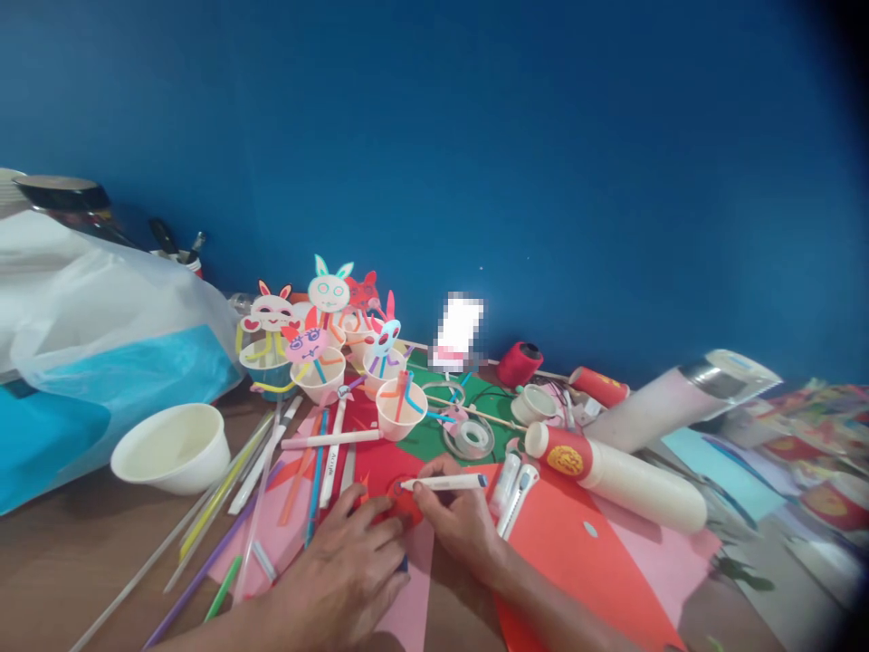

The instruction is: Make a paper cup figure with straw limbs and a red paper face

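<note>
The left hand (363, 554) lies across the red cut-out (409, 514), hiding part; whether it grips the blue thing (404, 563) peeking out, I cannot tell. The right hand (465, 525) pinches a white marker (448, 483), tip at the cut-out. Beyond the cut-out, animal-faced figures (329, 292) overlap, and a pixelated patch (458, 330) masks something.

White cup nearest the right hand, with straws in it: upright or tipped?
Upright: the white cup shows its open rim on top, with straws sticking up.
</note>
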`<action>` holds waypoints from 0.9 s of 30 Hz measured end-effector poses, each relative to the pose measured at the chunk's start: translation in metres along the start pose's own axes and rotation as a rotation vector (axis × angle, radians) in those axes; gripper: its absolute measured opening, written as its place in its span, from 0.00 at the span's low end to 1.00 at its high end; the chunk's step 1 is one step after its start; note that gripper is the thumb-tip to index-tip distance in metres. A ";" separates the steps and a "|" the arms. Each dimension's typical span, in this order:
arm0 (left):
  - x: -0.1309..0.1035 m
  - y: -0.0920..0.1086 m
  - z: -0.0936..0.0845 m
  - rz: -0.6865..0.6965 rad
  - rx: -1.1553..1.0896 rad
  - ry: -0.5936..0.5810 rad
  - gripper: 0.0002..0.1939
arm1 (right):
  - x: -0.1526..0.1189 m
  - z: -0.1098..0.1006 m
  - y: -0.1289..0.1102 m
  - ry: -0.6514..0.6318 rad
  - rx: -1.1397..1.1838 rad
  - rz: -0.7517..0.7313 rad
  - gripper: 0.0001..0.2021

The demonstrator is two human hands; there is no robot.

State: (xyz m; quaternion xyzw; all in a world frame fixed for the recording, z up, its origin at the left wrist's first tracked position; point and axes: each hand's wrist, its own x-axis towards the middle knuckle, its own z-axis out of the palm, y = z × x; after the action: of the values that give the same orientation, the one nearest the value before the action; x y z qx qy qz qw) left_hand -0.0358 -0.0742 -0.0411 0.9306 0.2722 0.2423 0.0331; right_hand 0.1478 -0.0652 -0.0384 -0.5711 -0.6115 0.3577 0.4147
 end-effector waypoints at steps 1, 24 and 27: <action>0.000 0.000 0.000 0.006 0.007 -0.002 0.07 | 0.000 0.000 0.000 0.006 0.000 0.004 0.05; 0.003 -0.001 -0.002 0.010 0.029 0.089 0.08 | 0.001 0.002 0.002 0.016 0.041 0.015 0.07; 0.002 0.000 -0.002 0.015 0.006 0.052 0.07 | 0.001 0.000 -0.002 0.034 0.033 0.031 0.07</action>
State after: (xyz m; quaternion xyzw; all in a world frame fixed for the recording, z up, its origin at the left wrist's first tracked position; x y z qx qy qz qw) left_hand -0.0348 -0.0732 -0.0383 0.9261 0.2666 0.2661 0.0214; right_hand 0.1467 -0.0641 -0.0365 -0.5795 -0.5895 0.3642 0.4289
